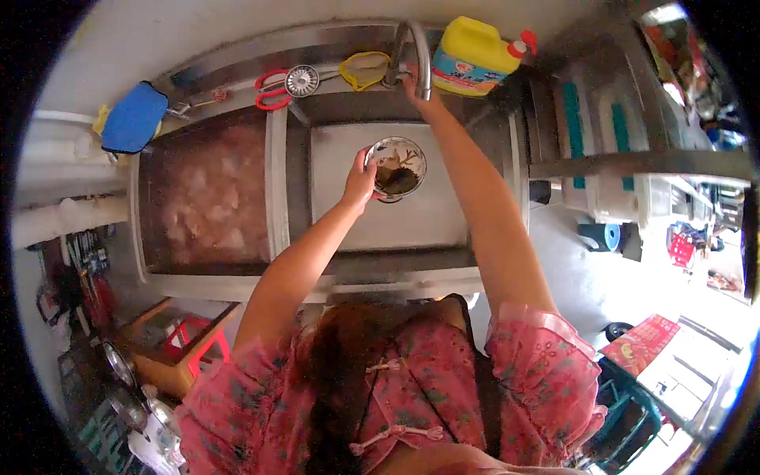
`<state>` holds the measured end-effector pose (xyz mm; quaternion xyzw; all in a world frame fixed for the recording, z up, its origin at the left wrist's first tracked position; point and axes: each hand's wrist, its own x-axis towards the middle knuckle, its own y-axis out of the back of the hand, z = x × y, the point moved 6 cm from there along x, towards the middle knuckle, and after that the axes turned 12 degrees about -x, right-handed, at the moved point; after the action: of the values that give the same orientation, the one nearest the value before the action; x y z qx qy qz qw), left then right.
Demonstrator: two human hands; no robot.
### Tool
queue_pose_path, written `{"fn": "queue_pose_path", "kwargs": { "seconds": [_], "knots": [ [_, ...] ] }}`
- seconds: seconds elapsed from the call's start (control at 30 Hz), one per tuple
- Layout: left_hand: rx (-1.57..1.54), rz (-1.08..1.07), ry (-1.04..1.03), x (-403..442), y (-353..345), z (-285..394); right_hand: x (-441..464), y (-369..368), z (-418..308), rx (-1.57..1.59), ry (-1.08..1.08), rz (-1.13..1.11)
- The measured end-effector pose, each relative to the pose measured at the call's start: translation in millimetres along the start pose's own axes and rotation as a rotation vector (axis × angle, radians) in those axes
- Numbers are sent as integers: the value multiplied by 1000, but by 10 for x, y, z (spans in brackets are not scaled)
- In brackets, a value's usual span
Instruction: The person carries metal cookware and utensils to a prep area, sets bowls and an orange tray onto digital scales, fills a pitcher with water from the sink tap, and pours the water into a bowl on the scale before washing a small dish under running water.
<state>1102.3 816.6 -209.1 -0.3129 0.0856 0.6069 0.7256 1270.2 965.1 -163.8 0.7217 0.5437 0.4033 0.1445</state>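
Observation:
My left hand (pixel 362 182) grips a small round metal bowl (pixel 398 144) by its left side, over the right basin (pixel 356 226) of a steel sink. Dark brown pieces (pixel 396 178) lie in the bowl; what they are I cannot make out. My right arm reaches forward to the faucet (pixel 423 63) at the back of the sink. There my right hand (pixel 413 87) closes on the faucet near its base, its fingers partly hidden by the spout. In the left basin (pixel 144 210), pale pinkish pieces sit in reddish, cloudy water.
Along the sink's back ledge are a yellow jug (pixel 473 59) with a red cap, a yellow-rimmed item (pixel 364 70), a sink strainer (pixel 302 81) and red-handled scissors (pixel 273 96). A blue cloth (pixel 136 117) hangs at left. A metal shelf (pixel 641 165) juts in at right.

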Motion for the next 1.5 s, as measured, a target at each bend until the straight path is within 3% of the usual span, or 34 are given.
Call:
{"fn": "queue_pose_path", "kwargs": {
  "seconds": [0.13,0.23,0.37,0.47,0.57,0.63,0.67,0.73,0.83,1.0,1.03,1.13,1.33,1.4,1.5],
  "knots": [
    [-30,32,-24,222,-82,90,-191,22,5,61,-11,-222],
    [-43,-6,-24,411,-119,33,-365,16,-28,-187,169,-388],
    [70,-1,-73,558,-123,-23,-450,225,-331,-230,272,-236],
    [18,11,-75,581,-141,-27,-906,303,-578,-339,403,-345],
    [-20,-37,2,580,-244,-29,-1217,238,-659,-660,193,-476],
    [6,-125,64,491,-317,13,-1332,181,-629,-671,164,-561],
    [66,-104,-27,566,-245,-85,-1389,158,-618,-670,150,-603],
    [194,-69,-215,760,-109,-270,-1463,128,-654,-580,124,-676],
    [48,-89,-36,649,-113,-356,-1563,183,-719,-477,108,-686],
    [117,-111,117,434,-184,-182,-1596,149,-640,-148,-49,-792],
    [102,-129,155,365,-214,-137,-1584,180,-660,-149,-48,-788],
    [212,-208,-13,584,-152,-264,-1549,210,-639,-90,-110,-757],
    [209,-264,263,402,-186,-82,-1549,71,-427,192,-514,-770],
    [237,-255,233,399,-167,-50,-1535,62,-413,282,-718,-842],
    [220,-244,215,368,-101,14,-1479,44,-263,493,-794,-530]
  ]
}}
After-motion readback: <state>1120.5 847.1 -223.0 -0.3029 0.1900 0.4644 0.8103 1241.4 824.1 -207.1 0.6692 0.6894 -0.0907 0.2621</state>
